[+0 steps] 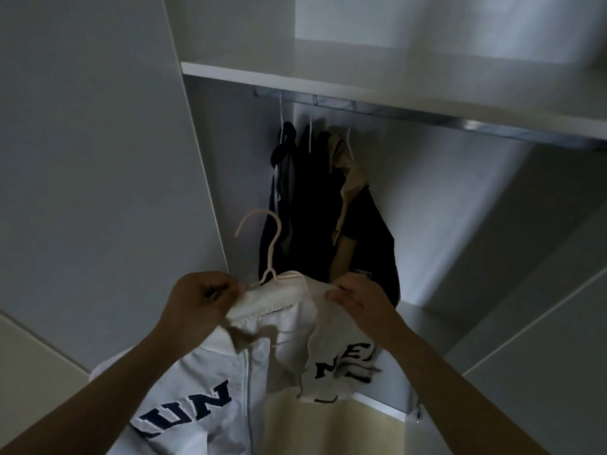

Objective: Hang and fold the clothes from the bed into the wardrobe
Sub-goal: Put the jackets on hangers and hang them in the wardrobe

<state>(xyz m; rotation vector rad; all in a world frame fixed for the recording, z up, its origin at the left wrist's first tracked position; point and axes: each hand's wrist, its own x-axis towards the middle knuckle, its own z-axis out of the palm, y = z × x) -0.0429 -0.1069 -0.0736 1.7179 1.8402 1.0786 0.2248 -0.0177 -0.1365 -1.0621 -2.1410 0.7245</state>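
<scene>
As I faced the wardrobe (295, 77), left hand (200, 303) pinched white jacket (203, 389) collar on pink hanger (272, 244), right hand (358, 300) pinched its fabric.

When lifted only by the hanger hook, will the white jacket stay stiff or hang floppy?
Probably floppy: the jacket sags in folds below the left hand and right hand. Its front looks unzipped, so one side might slide off the hanger.

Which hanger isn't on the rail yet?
The pale pink hanger, threaded into the white jacket that the left hand and right hand hold below the rail. The other three hangers hang from it, carrying dark clothes.
</scene>
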